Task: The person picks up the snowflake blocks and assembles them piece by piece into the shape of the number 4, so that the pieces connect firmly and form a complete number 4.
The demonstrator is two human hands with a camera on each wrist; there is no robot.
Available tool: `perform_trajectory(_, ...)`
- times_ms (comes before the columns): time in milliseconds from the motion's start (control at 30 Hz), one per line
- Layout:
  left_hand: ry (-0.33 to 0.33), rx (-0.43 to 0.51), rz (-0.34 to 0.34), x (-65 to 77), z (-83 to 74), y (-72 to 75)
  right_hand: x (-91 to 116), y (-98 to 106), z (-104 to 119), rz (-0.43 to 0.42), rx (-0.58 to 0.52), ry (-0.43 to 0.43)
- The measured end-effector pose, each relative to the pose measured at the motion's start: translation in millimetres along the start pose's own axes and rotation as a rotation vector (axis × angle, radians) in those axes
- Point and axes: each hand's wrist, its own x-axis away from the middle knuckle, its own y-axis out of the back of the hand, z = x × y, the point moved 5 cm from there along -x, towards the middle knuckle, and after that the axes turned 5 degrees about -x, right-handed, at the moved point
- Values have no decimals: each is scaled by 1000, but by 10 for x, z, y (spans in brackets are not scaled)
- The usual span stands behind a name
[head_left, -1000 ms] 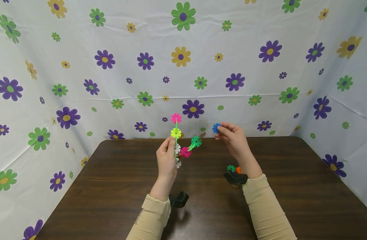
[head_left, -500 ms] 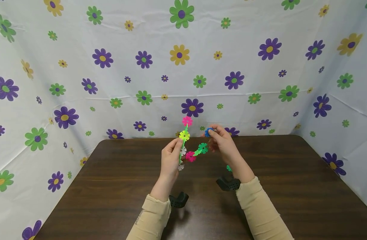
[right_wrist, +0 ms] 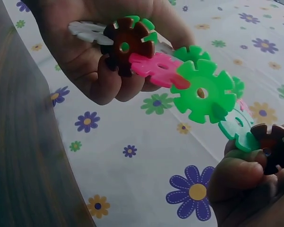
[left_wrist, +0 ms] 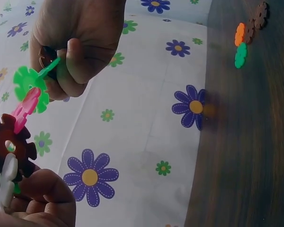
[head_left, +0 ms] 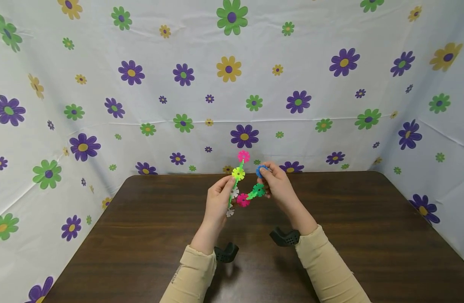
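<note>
My left hand (head_left: 218, 198) grips a branching chain of notched plastic interlocking discs. A pink disc (head_left: 244, 156) tops it, above a yellow disc (head_left: 238, 174). The side branch runs right through a dark pink disc (head_left: 243, 200) and a green disc (head_left: 259, 190) to a brown disc (right_wrist: 270, 148) at its end. My right hand (head_left: 279, 183) pinches a blue disc (head_left: 261, 171) between thumb and finger, and its fingers also touch the branch's brown end. The blue disc is hidden in both wrist views.
Loose orange (left_wrist: 239, 34), green (left_wrist: 241, 56) and brown (left_wrist: 261, 15) discs lie on the dark wooden table (head_left: 148, 235). A flowered white cloth (head_left: 311, 63) hangs behind and at both sides.
My right hand has moved left and slightly down with the blue disc, reaching the chain's branch. My left hand has shifted right and tilted the chain to the right.
</note>
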Motion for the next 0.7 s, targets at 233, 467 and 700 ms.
perform_trajectory(233,17,-8,30,-2,-12,-19,-2,9,17,-50,-42,51)
perform_trajectory(467,20,-56,102,-4,-18,-31,4,46,33,-140,-61,67)
perform_trajectory(700,51,-29,153,-27,29,-52,3,123,67,-194,-91,111)
